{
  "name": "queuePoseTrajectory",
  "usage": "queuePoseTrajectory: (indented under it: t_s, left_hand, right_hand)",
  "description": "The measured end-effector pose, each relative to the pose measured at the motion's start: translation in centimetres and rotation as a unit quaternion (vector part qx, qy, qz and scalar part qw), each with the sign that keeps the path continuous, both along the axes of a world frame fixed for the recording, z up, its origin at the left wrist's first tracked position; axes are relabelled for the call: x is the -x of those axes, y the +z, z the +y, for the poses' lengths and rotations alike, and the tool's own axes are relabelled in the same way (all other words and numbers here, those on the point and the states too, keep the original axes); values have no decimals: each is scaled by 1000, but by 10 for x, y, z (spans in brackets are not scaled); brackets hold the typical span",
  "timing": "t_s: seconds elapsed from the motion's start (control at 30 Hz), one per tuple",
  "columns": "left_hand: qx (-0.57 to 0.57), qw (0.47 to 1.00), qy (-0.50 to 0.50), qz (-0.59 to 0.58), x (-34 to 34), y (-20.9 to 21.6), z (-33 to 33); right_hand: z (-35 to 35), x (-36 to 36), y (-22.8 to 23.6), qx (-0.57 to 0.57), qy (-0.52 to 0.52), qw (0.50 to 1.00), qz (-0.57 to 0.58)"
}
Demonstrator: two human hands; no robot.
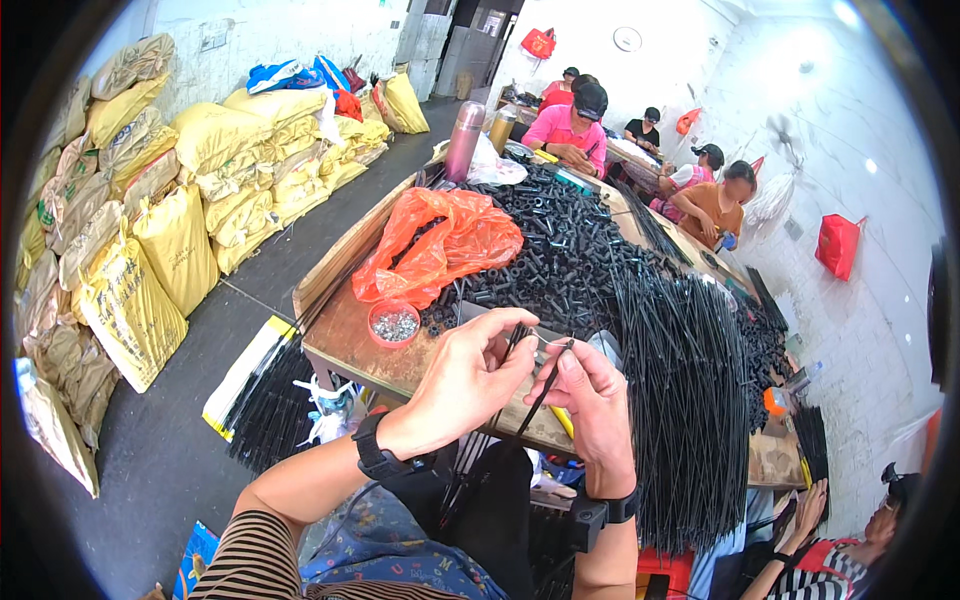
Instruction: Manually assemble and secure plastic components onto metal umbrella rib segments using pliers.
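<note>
My left hand (465, 375) is closed over the near edge of the workbench, pinching a small black part (517, 335) between thumb and fingers. Beside it, my right hand (588, 388) grips a thin black rod (541, 388) near its upper end. The rod slants down toward my lap. A fine pale strand seems to span the gap between both hands. More thin dark rods (470, 462) hang below my left hand; whether it holds them I cannot tell. Left of the hands stands a small red bowl (374, 337) of tiny silvery pieces.
A crumpled orange plastic bag (450, 240) lies behind the bowl. Short black tubular parts (560, 235) are heaped mid-bench. A thick bundle of long black rods (685, 400) drapes over the edge at right. Yellow sacks (220, 150) stack along the left wall. Several people sit around the benches.
</note>
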State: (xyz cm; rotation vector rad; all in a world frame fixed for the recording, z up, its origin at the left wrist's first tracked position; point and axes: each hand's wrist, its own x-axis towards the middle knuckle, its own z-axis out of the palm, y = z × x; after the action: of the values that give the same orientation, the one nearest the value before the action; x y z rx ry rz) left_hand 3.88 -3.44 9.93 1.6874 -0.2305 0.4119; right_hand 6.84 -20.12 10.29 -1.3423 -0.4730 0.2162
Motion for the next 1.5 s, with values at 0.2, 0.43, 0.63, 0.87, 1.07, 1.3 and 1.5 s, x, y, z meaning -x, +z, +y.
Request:
queuePoseTrajectory:
  t_s: [0.2,0.43,0.63,0.87,1.07,1.3,1.5]
  left_hand:
    - [158,982,-98,-24,-1,2,-6]
    - [136,987,-83,-13,-6,0,4]
    - [157,976,-149,8,-3,5,5]
    - [131,976,-171,25,-9,2,27]
    - [180,966,-180,55,-1,9,49]
    - [229,965,-122,33,11,-9,68]
    - [287,945,-147,47,19,-6,47]
  right_hand:
    - [2,-1,1,-8,-17,1000,15]
    - [9,1,5,41,-30,999,-10]
    - [5,5,13,100,-12,994,-38]
    - [24,11,24,247,-69,957,-136]
    - [28,-4,13,186,0,977,-103]
    - [36,-63,-70,275,-125,924,-235]
    - [74,-55,-92,235,47,966,-93]
